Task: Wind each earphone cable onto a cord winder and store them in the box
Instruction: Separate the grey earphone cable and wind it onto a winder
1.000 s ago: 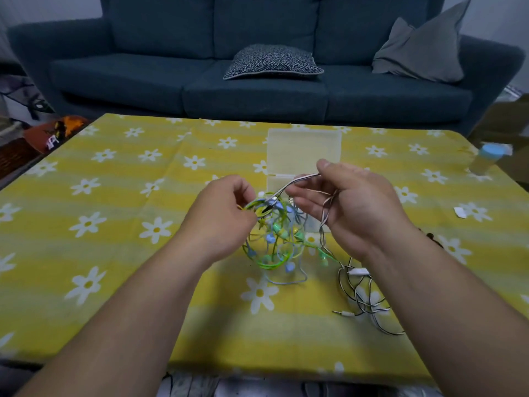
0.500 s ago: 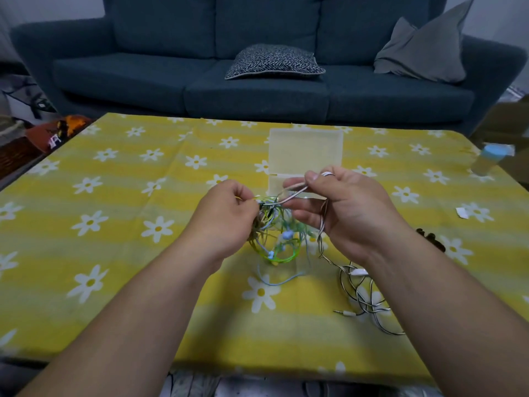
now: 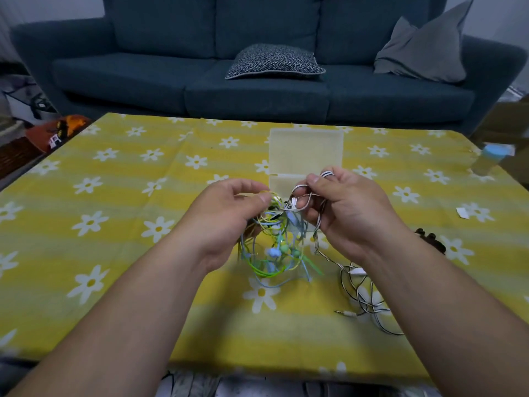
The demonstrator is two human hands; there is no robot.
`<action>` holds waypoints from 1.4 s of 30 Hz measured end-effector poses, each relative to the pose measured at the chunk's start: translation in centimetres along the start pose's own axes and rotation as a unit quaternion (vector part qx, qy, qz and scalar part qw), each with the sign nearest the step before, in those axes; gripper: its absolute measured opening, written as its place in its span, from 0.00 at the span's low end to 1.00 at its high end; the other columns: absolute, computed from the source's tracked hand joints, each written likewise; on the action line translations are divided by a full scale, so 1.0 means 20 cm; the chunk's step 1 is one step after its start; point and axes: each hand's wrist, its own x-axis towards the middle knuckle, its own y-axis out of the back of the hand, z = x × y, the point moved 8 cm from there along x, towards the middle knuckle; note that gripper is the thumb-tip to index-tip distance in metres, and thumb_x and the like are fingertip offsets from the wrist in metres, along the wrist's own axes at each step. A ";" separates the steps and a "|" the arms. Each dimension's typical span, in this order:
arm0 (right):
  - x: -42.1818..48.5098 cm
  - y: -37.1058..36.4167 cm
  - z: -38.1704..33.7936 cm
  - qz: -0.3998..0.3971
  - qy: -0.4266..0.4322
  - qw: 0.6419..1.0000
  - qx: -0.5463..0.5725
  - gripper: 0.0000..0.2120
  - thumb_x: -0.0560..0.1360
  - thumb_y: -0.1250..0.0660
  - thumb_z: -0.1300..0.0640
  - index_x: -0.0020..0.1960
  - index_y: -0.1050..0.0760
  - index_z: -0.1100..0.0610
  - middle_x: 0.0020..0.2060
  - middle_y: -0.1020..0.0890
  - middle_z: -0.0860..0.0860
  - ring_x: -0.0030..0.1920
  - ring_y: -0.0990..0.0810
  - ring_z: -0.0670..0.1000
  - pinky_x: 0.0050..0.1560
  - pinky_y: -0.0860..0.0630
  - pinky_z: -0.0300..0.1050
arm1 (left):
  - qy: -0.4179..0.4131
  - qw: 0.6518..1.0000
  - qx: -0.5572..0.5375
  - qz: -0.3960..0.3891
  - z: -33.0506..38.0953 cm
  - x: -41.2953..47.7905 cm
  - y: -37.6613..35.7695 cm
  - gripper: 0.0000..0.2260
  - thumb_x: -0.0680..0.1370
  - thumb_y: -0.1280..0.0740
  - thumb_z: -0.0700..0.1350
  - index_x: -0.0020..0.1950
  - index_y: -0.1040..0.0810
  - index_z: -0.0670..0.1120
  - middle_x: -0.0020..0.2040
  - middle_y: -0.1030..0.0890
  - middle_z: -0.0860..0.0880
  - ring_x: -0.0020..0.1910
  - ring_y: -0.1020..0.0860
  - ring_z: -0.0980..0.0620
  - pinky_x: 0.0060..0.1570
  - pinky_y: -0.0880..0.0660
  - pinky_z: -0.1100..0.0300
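"Cables (image 3: 272,247): where are they?"
"Held up over the bench (image 3: 114,224), between both hands. They're a green, blue and yellow tangle. The lowest loops hang down toward the cloth, but I can't tell if they touch it."
"What's the left hand (image 3: 226,216) doing?"
"Its fingers (image 3: 264,198) are curled and pinch the tangle at the top."
"And the right hand (image 3: 349,216)?"
"Its fingers (image 3: 313,179) pinch a white cable (image 3: 300,209), with one loop over the forefinger. That cable drops past the wrist to a loose heap on the bench at the right. Its plug (image 3: 343,312) lies flat on the heap's left side."
"Is the white one clear of the tangle?"
"Can't tell. They meet between the two hands."
"The box (image 3: 306,150)?"
"On the bench just beyond the hands. It's clear, with the lid open and laid flat. The hands hide its near part."
"Anything else?"
"A blurred bottle (image 3: 492,159) with a blue cap by the bench's far right corner, and a sofa (image 3: 143,75) behind."
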 end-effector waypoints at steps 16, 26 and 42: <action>0.03 0.09 0.01 0.070 -0.023 0.992 0.098 0.03 0.82 0.39 0.64 0.49 0.32 0.61 0.33 0.19 0.57 0.27 0.21 0.50 0.25 0.27 0.37 | -0.004 0.999 0.041 -0.032 0.01 -0.01 0.00 0.05 0.78 0.32 0.37 0.48 0.16 0.44 0.42 0.17 0.45 0.37 0.22 0.52 0.38 0.27 0.60; 0.01 0.03 0.01 0.015 0.010 0.999 -0.048 0.06 0.76 0.31 0.63 0.49 0.29 0.60 0.33 0.20 0.52 0.27 0.26 0.48 0.28 0.33 0.39 | -0.028 0.996 0.075 0.047 0.00 -0.01 0.02 0.06 0.78 0.31 0.41 0.42 0.17 0.46 0.34 0.19 0.49 0.32 0.25 0.52 0.31 0.29 0.63; -0.01 -0.03 0.01 -0.028 0.103 0.949 -0.297 0.19 0.70 0.28 0.71 0.29 0.32 0.54 0.30 0.25 0.56 0.30 0.24 0.53 0.34 0.29 0.46 | -0.163 0.921 0.350 0.056 0.10 -0.02 -0.03 0.08 0.79 0.32 0.45 0.40 0.18 0.49 0.30 0.22 0.53 0.28 0.27 0.54 0.31 0.32 0.59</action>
